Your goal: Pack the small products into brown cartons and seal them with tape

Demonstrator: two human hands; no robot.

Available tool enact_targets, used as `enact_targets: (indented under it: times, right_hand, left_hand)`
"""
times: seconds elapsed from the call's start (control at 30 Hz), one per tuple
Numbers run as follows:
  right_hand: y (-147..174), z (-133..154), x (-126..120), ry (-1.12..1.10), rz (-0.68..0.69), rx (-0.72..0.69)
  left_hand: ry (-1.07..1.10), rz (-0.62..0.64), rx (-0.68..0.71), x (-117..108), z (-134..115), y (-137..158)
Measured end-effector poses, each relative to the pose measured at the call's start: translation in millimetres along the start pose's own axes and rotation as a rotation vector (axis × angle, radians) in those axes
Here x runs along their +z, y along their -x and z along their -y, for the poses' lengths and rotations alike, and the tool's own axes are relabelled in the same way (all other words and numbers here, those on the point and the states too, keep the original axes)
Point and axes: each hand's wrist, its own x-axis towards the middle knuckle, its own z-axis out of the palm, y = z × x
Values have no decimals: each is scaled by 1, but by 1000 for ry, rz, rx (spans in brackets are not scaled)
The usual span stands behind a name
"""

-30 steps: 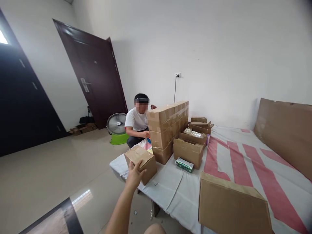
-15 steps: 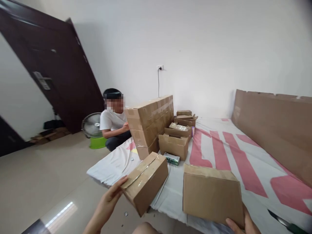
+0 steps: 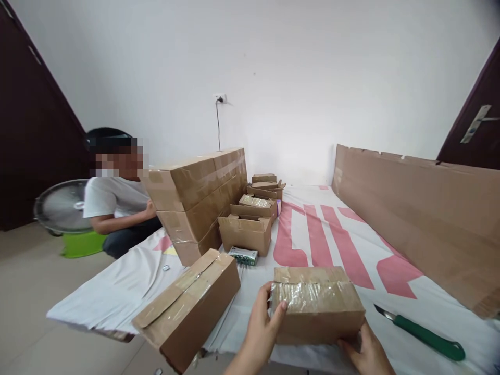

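A small taped cardboard box (image 3: 318, 307) is held between my two hands over the near part of the cloth-covered table. My left hand (image 3: 263, 323) wraps its left end, thumb on the taped top. My right hand (image 3: 363, 346) grips the lower right corner, its fingers partly hidden. To the left lies a longer closed cardboard box (image 3: 191, 302), tilted across the table edge, with no hand on it. Right of my hands is a knife with a green handle (image 3: 427, 336), its blade pointing left.
A stack of taped cartons (image 3: 199, 198) stands at the left back, with a person (image 3: 117, 203) crouching behind it beside a fan (image 3: 62, 205). Several open boxes (image 3: 246, 234) and a small green packet (image 3: 242, 255) sit right of the stack. A tall cardboard sheet (image 3: 410, 213) borders the right.
My left hand has let go of the longer box and moved right onto the small box. The small box has tipped so its taped top shows. The view has swung right.
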Motion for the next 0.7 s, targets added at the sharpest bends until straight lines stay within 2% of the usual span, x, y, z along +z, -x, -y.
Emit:
enact_targets:
  times: [0.1,0.2,0.3,0.4,0.53,0.6,0.7]
  right_hand:
    - [-3,-1,-11,20,21,-11]
    - [-11,8,-36,32,164,-92]
    - [-28,10,-69,15,305,-129]
    - [-48,-11,-96,71,314,-32]
    - [-61,-54,-111,496,260,134]
    - [-59,-70,-112,608,268,146]
    - [-56,-80,-111,591,278,66]
  left_hand:
    - [20,12,43,10,0,-25]
    - [20,-61,46,15,4,-43]
    - [3,-126,59,16,9,-49]
    - [-25,-127,111,13,12,-47]
    - [20,-71,191,12,19,-44]
    - [82,-66,185,14,24,-44]
    - [145,-76,160,18,30,-43]
